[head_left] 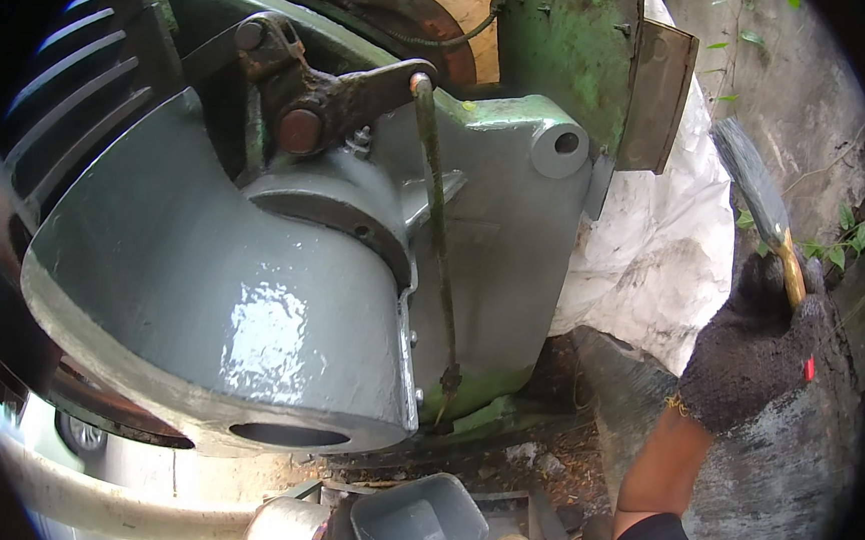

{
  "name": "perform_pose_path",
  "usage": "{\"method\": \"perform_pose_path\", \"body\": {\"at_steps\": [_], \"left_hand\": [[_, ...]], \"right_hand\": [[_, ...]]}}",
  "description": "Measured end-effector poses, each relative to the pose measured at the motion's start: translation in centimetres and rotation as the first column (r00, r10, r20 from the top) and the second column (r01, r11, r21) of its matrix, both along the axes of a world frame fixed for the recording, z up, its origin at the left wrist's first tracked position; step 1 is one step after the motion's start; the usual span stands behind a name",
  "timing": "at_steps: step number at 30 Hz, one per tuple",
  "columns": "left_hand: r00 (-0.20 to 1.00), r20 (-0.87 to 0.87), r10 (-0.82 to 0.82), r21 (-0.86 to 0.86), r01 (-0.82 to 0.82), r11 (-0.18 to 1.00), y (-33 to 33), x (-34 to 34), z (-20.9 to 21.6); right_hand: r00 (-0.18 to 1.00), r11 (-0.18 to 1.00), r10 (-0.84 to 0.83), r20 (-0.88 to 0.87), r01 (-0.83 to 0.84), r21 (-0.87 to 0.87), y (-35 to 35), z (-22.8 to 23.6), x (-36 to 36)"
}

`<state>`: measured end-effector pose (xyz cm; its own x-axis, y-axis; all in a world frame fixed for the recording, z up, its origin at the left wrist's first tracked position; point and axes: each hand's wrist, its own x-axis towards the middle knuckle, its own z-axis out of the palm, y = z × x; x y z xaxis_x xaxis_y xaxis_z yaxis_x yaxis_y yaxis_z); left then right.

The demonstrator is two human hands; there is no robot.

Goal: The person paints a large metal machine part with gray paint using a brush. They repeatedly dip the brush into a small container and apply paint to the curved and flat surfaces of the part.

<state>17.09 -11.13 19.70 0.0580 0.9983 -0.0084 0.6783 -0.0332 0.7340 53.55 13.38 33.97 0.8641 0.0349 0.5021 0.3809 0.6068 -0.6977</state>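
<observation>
My right hand (752, 358), in a dark knit glove, is raised at the right. Its fingers close round the wooden handle of a paintbrush (759, 188), whose bristles are coated in grey and point up and left. At the bottom edge, a rectangular container (420, 520) holds grey paint. My left hand (337, 536), in a dark glove, grips its left side, with most of the fingers hidden. In front of me stands a big machine with a curved guard (201, 274) in glossy wet grey. Its flat side panel (499, 245) is grey too, with green at the lower edge.
A thin rusty rod (435, 230) hangs from a brown lever (335, 93) across the panel. Behind it stands a green metal box (568, 59). A white sheet (654, 255) drapes beside a stone wall (806, 85). A pale curved pipe (125, 509) crosses the lower left.
</observation>
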Motion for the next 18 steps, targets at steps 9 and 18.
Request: {"method": "perform_pose_path", "body": {"at_steps": [9,18], "left_hand": [[0.999,-0.003,-0.043,0.021,0.043,0.999,1.6,0.0,0.2],[0.999,0.048,-0.012,0.050,0.009,0.999,2.0,-0.6,-0.6]], "right_hand": [[0.999,0.998,0.018,0.042,-0.021,0.060,1.1,-0.7,-1.6],[0.943,0.967,0.180,-0.281,-0.117,0.227,-1.0,1.1,-2.8]]}}
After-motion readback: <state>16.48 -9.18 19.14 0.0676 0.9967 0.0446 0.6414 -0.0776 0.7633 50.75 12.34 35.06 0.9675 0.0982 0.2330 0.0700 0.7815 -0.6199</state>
